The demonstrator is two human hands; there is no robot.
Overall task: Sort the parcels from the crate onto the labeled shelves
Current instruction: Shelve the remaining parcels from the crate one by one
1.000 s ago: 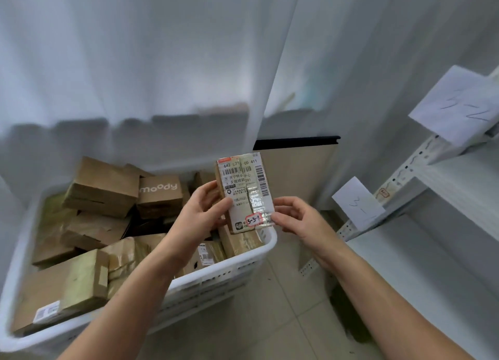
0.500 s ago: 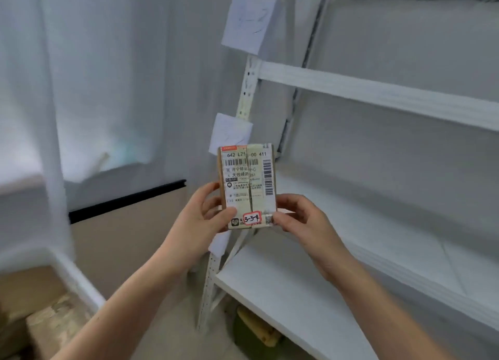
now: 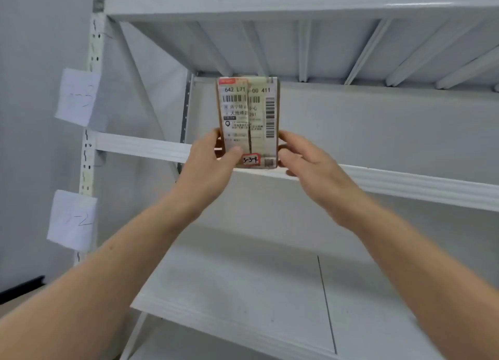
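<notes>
1. Parcel [image 3: 248, 116]: cardboard, upright, printed label facing the camera, sticker [image 3: 250, 159] reading 3-3-4. It was held at the front lip of the shelf [image 3: 405, 181] level with a paper tag [image 3: 77, 97] faintly marked 3. Contact with the board could not be told.
2. Left hand [image 3: 208, 165] and right hand [image 3: 307, 165]: fingers clamped on the parcel's lower side edges.
3. Handling, as judged: the base wanted setting flat, sliding well behind the lip, label outward, one hand freed first.

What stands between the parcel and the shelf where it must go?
Nothing visible. The left hand and right hand hold the parcel upright at the front edge of the shelf; the space behind it looks bare, though the shelf top is hidden.
</notes>
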